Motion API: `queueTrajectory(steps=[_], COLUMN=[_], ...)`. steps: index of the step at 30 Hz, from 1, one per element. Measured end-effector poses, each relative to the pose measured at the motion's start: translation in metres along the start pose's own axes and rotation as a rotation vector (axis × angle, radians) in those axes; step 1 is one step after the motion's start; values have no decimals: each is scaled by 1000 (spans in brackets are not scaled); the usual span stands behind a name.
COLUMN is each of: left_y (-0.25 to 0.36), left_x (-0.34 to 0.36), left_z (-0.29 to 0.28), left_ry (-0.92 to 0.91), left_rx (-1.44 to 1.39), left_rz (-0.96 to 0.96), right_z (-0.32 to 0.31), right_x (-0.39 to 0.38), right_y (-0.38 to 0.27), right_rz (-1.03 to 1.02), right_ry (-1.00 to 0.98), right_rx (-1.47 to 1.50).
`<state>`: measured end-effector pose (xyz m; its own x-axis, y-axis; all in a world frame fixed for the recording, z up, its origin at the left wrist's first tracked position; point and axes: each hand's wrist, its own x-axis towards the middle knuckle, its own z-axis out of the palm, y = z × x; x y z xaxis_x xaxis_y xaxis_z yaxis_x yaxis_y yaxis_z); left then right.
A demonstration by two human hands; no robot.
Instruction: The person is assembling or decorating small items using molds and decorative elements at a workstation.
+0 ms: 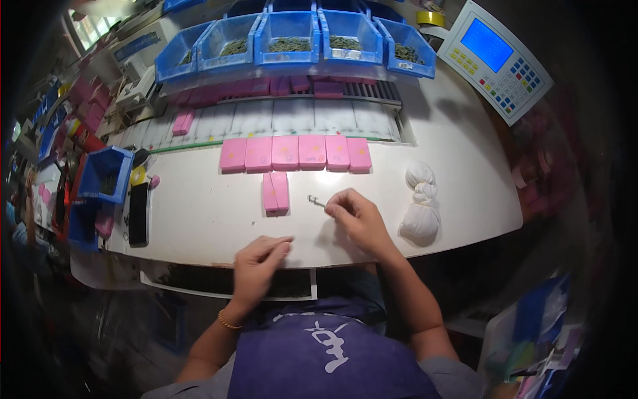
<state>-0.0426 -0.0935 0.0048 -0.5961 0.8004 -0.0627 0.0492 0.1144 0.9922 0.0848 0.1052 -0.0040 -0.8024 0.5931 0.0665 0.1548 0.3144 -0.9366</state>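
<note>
My right hand pinches a small grey-green piece between thumb and fingertips, just above the white table. The piece is slim, with short prongs at its far end; its exact kind is too small to tell. Lower and to the left, my left hand hovers by the table's front edge with thumb and forefinger closed together. Whether anything sits between those fingers is hidden. Ahead of both hands lies a pink block with a slanting seam down its face. Beyond it stretches a row of several pink blocks set side by side.
Blue bins of small greenish pieces line the back. At right are a white tied cloth bundle and a keypad panel with a blue screen. A black phone and blue bin are at left; an open drawer sits below.
</note>
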Motion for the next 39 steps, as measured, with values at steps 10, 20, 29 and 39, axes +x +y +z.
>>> queueTrajectory(steps=[10, 20, 29, 39], left_y=[7, 10, 13, 9], left_x=[13, 11, 9, 8], left_z=[38, 38, 41, 43], left_ry=[39, 24, 21, 33], left_rx=[-430, -517, -606, -484], left_rz=[87, 100, 89, 203], right_z=[20, 25, 23, 25], right_x=[-44, -51, -53, -53], right_y=[-55, -59, -61, -57], right_rz=[24, -175, -122, -35], right_ry=[73, 186, 161, 141], right_rx=[403, 122, 201, 306])
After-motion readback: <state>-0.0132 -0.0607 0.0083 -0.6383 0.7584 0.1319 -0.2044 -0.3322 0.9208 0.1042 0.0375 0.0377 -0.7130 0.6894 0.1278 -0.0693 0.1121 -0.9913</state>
